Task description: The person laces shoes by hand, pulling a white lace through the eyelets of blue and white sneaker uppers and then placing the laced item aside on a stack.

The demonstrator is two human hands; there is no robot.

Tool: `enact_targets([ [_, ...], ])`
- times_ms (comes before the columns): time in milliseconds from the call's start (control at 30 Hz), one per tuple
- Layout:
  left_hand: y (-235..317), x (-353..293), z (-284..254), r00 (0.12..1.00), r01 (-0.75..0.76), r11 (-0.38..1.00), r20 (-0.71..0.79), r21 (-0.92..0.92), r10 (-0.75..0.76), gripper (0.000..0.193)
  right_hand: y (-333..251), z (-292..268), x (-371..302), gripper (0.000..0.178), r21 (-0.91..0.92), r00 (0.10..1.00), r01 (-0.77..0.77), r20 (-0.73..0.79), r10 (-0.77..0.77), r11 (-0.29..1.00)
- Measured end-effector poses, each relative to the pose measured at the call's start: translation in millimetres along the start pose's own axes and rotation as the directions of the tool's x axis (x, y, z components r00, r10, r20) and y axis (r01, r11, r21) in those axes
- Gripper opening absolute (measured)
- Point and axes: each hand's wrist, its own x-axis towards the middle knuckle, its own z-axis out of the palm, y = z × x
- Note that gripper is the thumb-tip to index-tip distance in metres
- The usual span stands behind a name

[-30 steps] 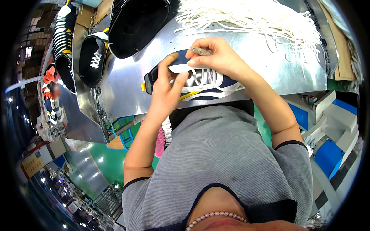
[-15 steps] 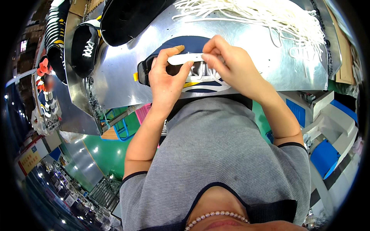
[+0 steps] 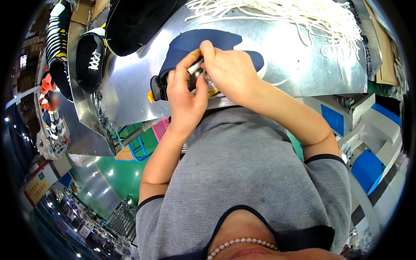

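A navy shoe (image 3: 193,45) with a white edge lies on its side on the metal table (image 3: 299,69), its dark heel opening to the left. My left hand (image 3: 186,97) grips the shoe's upper by the opening, thumb and forefinger on either side of it. A tan covering shows on the forefinger. My right hand (image 3: 232,71) is closed over the lacing area, fingertips pinched together beside the left forefinger. Between the hands shows a short white strip (image 3: 195,66). What the right fingertips hold is hidden. A thin white lace (image 3: 279,82) trails out to the right of the shoe.
A heap of white shoelaces (image 3: 303,19) lies at the back right. Black shoes stand at the back left: a large one (image 3: 134,26) close to the navy shoe, a laced one (image 3: 90,63) beyond it. A row of shoes (image 3: 58,43) lines the far left.
My right hand has moved left and now overlaps the lacing, its fingertips meeting my left forefinger. The shoe has tipped and its navy side shows more. The white strip is mostly covered.
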Motion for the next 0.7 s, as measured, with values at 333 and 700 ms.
enact_targets([
  [333, 11, 28, 0, 0.913, 0.369, 0.869, -0.044, -0.33, -0.405, 0.037, 32, -55, -46, 0.027, 0.2, 0.959, -0.27, -0.028, 0.281, 0.942],
  [700, 14, 28, -37, 0.879, 0.476, 0.804, 0.212, -0.357, -0.427, 0.039, 43, 2, -52, 0.026, 0.156, 0.98, -0.136, -0.12, 0.156, 0.978],
])
